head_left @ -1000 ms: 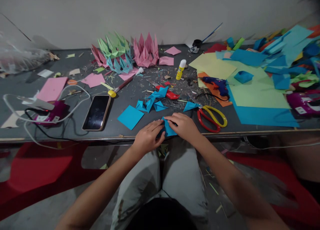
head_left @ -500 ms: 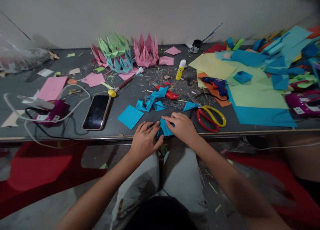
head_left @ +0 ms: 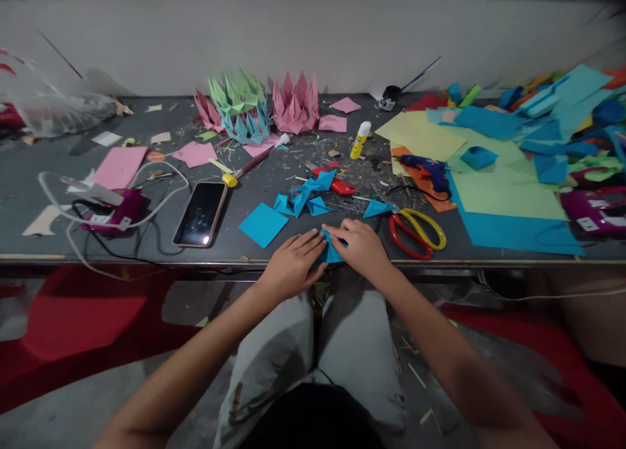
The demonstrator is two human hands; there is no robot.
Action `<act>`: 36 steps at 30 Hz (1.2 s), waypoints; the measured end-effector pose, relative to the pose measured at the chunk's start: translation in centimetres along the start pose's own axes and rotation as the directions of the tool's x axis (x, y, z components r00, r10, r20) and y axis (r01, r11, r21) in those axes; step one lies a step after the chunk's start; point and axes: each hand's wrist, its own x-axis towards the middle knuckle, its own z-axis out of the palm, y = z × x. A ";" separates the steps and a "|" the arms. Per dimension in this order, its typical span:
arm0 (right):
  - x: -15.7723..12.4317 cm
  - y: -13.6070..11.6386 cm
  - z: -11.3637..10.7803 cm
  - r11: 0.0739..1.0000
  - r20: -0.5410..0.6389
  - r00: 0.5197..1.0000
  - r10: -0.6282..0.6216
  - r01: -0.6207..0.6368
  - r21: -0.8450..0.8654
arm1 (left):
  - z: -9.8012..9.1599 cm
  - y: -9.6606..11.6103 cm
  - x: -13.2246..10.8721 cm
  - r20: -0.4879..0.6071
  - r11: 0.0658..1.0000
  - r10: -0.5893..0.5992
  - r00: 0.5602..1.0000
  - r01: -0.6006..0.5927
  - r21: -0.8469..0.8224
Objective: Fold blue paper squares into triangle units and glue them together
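A piece of folded blue paper (head_left: 333,252) lies at the table's front edge, partly hidden beneath my hands. My left hand (head_left: 293,263) rests on its left side, fingers stretched out and lying flat. From the right, my right hand (head_left: 360,246) has its fingers bent, with thumb and index finger pinching the paper near its top corner. A flat blue square (head_left: 264,225) lies left of the hands. Just beyond them sit several small folded blue pieces (head_left: 308,195), and a single blue triangle (head_left: 378,208) touches the tips of red-and-yellow scissors (head_left: 415,232).
A phone (head_left: 200,214) and a purple device with cables (head_left: 117,211) lie left. Pink paper crowns (head_left: 295,103), a green one (head_left: 238,94) and a glue stick (head_left: 360,141) stand behind. A dark blue glue gun (head_left: 426,172) and paper sheets (head_left: 508,188) fill the right.
My left hand's fingers have straightened and now lie flatter over the folded paper. My right hand stays at the paper's upper corner. The view has shifted slightly.
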 end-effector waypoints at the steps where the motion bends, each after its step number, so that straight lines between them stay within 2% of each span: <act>1: 0.0 0.0 0.0 1.000 -0.005 1.000 0.002 -0.002 -0.006 | 0.2 0.0 0.2 0.025 1.000 0.005 1.000 -0.005 0.000; 7: -0.7 0.2 0.0 0.999 -0.109 0.994 -0.017 0.012 -0.040 | 0.4 0.4 0.1 0.100 0.998 -0.069 0.993 0.070 -0.005; 13: -3.1 1.2 -1.2 0.974 -0.133 0.980 -0.145 0.118 -0.191 | 0.5 0.5 0.0 0.108 0.994 -0.106 0.989 0.109 -0.020; 20: -4.7 1.6 -1.9 0.985 -0.121 0.979 -0.163 0.155 -0.072 | -0.3 0.2 0.5 0.109 0.995 -0.091 0.990 0.095 -0.035; 27: -3.7 -0.8 -1.4 0.967 -0.109 0.961 -0.255 0.253 -0.028 | -0.8 2.0 1.8 0.021 0.960 -0.280 0.960 0.280 0.021; 33: -1.6 0.7 -2.0 0.945 -0.130 0.936 -0.326 0.322 -0.052 | -1.1 0.1 1.3 0.004 0.976 -0.170 0.985 0.169 -0.137; 36: -0.9 1.5 -2.2 0.925 -0.098 0.920 -0.379 0.374 -0.071 | -0.8 -0.8 1.3 -0.026 0.978 -0.146 0.989 0.140 -0.154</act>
